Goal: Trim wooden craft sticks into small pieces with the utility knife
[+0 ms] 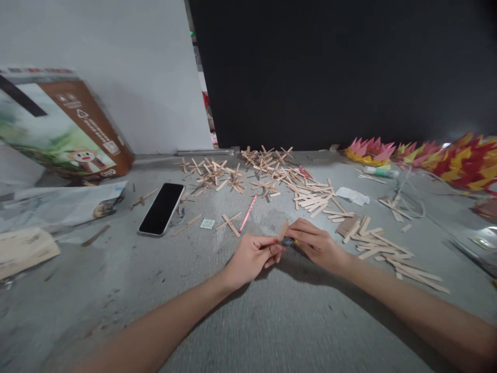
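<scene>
My left hand (pixel 254 257) is closed in a pinch on a flat wooden craft stick (pixel 284 228), whose end points up between both hands. Against it, my right hand (pixel 316 246) grips a small dark tool (pixel 288 241) with a bit of yellow by the fingers; its exact kind is partly hidden. The two hands nearly touch, just above the grey tabletop (pixel 233 331). Beyond them lie a pink patterned pencil (pixel 248 213) and a pair of crossed craft sticks (pixel 230 225). Loose craft sticks (pixel 382 243) are scattered beside my right forearm.
A phone (pixel 161 209) lies left of a small patterned square (pixel 207 224). Piled crossed sticks (pixel 213 173) and more loose sticks (pixel 312 194) spread behind. A printed box (pixel 73 129) stands at left. Paper flame-shaped decorations (pixel 466 163), a glue stick (pixel 380 172) and a cable (pixel 423 199) are at right.
</scene>
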`<state>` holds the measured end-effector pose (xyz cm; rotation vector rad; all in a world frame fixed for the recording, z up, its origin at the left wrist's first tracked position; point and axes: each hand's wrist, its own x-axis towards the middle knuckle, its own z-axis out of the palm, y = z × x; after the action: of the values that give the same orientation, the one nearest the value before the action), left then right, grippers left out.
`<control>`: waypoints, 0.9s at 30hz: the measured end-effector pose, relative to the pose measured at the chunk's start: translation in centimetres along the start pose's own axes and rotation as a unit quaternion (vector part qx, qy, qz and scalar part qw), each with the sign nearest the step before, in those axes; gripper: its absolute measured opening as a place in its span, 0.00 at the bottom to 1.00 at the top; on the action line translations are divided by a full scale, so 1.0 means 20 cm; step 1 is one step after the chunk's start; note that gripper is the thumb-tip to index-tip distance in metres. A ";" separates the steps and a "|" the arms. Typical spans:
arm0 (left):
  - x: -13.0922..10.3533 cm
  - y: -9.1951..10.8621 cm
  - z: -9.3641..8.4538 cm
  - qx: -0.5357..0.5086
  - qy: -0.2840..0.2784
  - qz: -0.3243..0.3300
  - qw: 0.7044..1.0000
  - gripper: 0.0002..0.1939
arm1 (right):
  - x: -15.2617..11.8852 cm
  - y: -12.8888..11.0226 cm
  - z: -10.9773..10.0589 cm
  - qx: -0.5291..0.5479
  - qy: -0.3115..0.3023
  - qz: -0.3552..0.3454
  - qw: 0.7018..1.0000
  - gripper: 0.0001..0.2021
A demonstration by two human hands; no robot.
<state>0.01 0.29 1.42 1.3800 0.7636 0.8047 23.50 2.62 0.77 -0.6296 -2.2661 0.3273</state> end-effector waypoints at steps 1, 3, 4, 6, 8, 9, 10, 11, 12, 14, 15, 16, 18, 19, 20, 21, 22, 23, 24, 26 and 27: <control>0.00 0.00 0.00 -0.005 -0.003 0.002 1.000 0.25 | 0.00 0.00 0.00 0.001 -0.001 -0.003 1.000 0.16; 0.00 0.01 0.00 -0.006 -0.003 -0.003 1.000 0.25 | 0.00 0.00 0.00 -0.001 -0.001 -0.002 1.000 0.16; 0.00 0.01 0.00 -0.004 0.000 -0.007 1.000 0.25 | 0.00 0.00 -0.01 -0.003 0.000 0.001 1.000 0.17; 0.00 0.02 0.00 -0.001 0.006 -0.009 1.000 0.25 | -0.01 0.00 -0.01 -0.006 0.003 0.009 1.000 0.17; -0.01 0.02 0.00 -0.004 0.010 -0.004 1.000 0.25 | -0.01 0.01 -0.01 -0.005 0.002 0.013 1.000 0.17; -0.01 0.02 0.00 -0.006 0.010 -0.001 1.000 0.25 | -0.01 0.01 -0.01 -0.004 0.002 0.014 1.000 0.17; -0.01 0.02 0.00 -0.007 0.009 0.000 1.000 0.25 | -0.01 0.01 -0.01 -0.004 0.001 0.013 1.000 0.17; -0.01 0.02 0.00 -0.006 0.009 0.000 1.000 0.25 | -0.01 0.01 -0.01 -0.005 0.001 0.011 1.000 0.17; -0.01 0.02 0.00 -0.006 0.008 0.000 1.000 0.25 | -0.01 0.01 -0.01 -0.006 0.001 0.007 1.000 0.17; -0.01 0.01 0.00 -0.003 0.006 -0.001 1.000 0.25 | -0.01 0.00 0.00 -0.008 0.003 -0.006 1.000 0.17; -0.01 0.01 0.01 -0.001 0.005 -0.002 1.000 0.25 | -0.01 0.00 0.00 -0.009 0.004 -0.011 1.000 0.17; -0.01 0.02 0.01 0.001 0.003 -0.004 1.000 0.25 | -0.01 0.00 0.00 -0.010 0.004 -0.013 1.000 0.17; -0.01 0.02 0.01 0.004 0.002 -0.005 1.000 0.25 | 0.00 0.00 -0.01 -0.016 0.002 -0.008 1.000 0.17; -0.01 0.02 0.00 0.004 0.002 -0.005 1.000 0.26 | -0.01 0.00 -0.01 -0.019 0.001 -0.003 1.000 0.17; -0.01 0.02 0.00 0.003 0.004 -0.003 1.000 0.26 | -0.01 0.00 -0.01 -0.022 0.001 0.002 1.000 0.17; -0.01 0.02 0.00 0.001 0.006 -0.001 1.000 0.26 | -0.01 0.00 -0.02 -0.024 0.000 0.006 1.000 0.16; -0.01 0.02 0.00 -0.001 0.008 0.001 1.000 0.26 | -0.01 0.00 -0.02 -0.025 -0.001 0.008 1.000 0.16; -0.01 0.02 0.00 -0.001 0.009 0.002 1.000 0.26 | -0.01 0.00 -0.02 -0.025 -0.002 0.009 1.000 0.16; -0.01 0.02 0.00 -0.002 0.009 0.001 1.000 0.26 | -0.01 0.00 -0.01 -0.024 -0.002 0.008 1.000 0.16; -0.01 0.01 0.01 -0.006 0.005 -0.002 1.000 0.26 | 0.00 -0.01 -0.01 -0.021 0.000 0.006 1.000 0.16; -0.01 0.02 0.01 -0.009 0.004 -0.005 1.000 0.27 | 0.00 -0.01 0.00 -0.019 0.003 0.004 1.000 0.16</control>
<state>0.06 0.09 1.74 1.3572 0.7674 0.8090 23.51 2.46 0.90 -0.6581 -2.2689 0.2861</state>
